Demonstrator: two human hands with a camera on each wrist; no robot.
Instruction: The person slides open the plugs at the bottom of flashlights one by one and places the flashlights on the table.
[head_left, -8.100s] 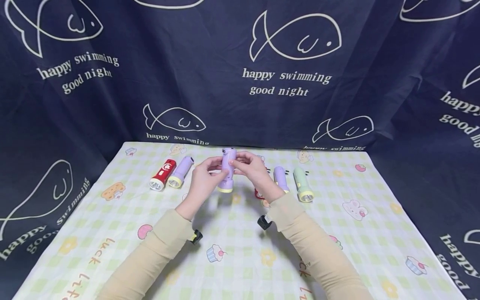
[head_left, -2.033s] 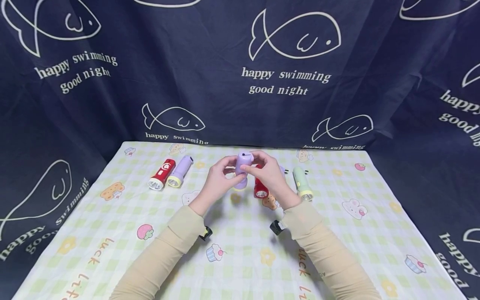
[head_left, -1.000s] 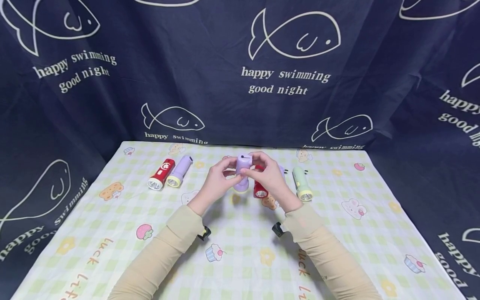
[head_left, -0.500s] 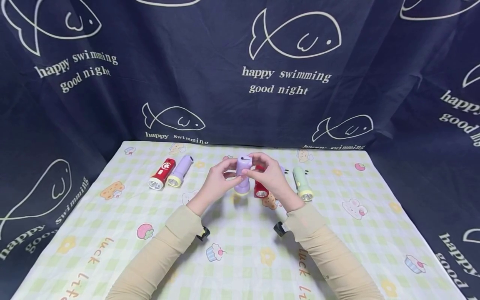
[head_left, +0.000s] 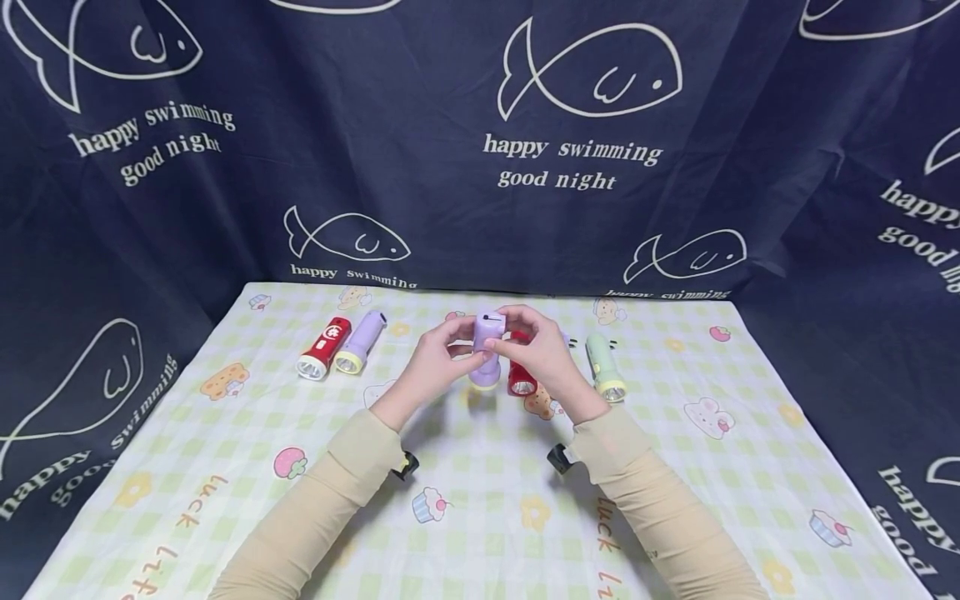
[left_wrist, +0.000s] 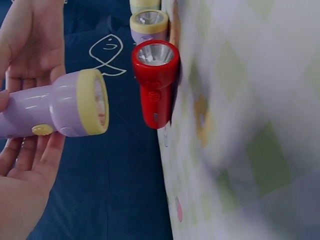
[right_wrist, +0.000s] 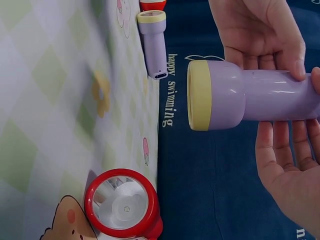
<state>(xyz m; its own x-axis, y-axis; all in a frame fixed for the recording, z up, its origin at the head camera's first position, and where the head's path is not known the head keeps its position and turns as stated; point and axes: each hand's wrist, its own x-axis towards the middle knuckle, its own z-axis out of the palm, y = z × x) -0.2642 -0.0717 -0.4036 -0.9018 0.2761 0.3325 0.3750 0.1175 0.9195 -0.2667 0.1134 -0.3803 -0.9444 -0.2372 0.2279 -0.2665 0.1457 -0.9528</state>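
Observation:
Above the table's middle, both hands hold a purple flashlight with a yellow lens ring. Its lens end points down and its tail end, with a small dark mark, tips up. My left hand grips the body from the left, thumb across it. From the right, my right hand holds the same body with thumb and fingers. A yellow switch on its side shows in the left wrist view. In the right wrist view the yellow ring stands apart from the tablecloth.
To the left lie a red flashlight and another purple one. Beside the right hand lie a red flashlight, a mostly hidden purple one and a green one. A dark blue curtain hangs behind the checked table.
Since the oldest frame both hands and the flashlight have shifted right, and its tail has tipped towards me. Over the last second it has dipped very slightly; the grip looks the same.

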